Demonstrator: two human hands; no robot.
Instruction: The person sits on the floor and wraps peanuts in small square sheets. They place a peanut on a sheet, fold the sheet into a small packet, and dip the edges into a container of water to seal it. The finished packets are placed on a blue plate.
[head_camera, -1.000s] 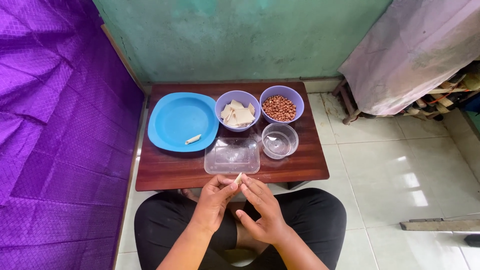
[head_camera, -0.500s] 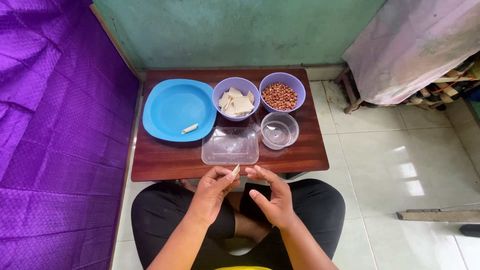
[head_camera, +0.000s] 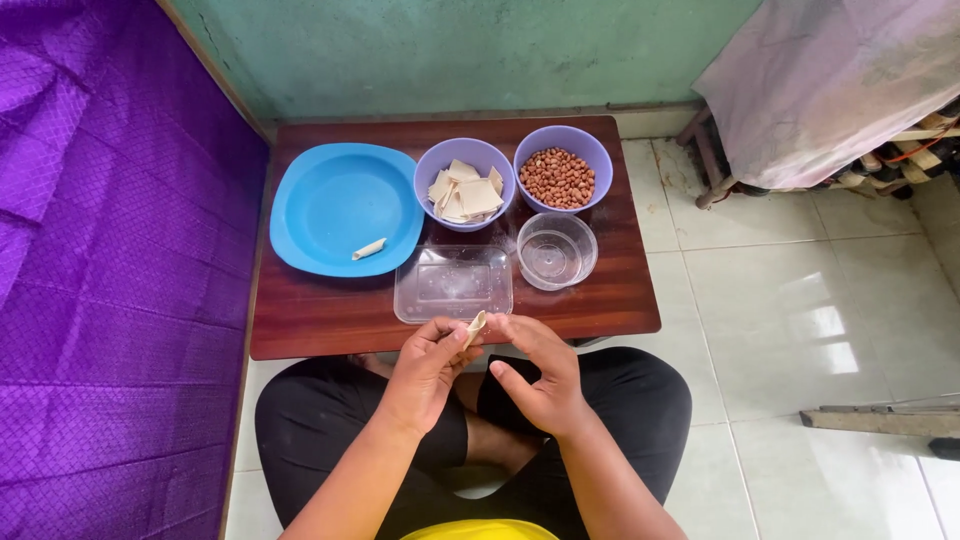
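Observation:
My left hand and my right hand meet over my lap at the near edge of a low brown table. Between their fingertips they pinch a small pale rolled wrapper. One finished roll lies on the blue plate. A purple bowl holds pale square wrappers. Another purple bowl holds peanuts.
A clear rectangular container and a clear round cup stand on the table just beyond my hands. Purple fabric lies along the left. A cloth-covered rack stands at the right on the tiled floor.
The view has tilted slightly. Both hands stay together on the small wrapper, with the fingers working it into a tighter roll.

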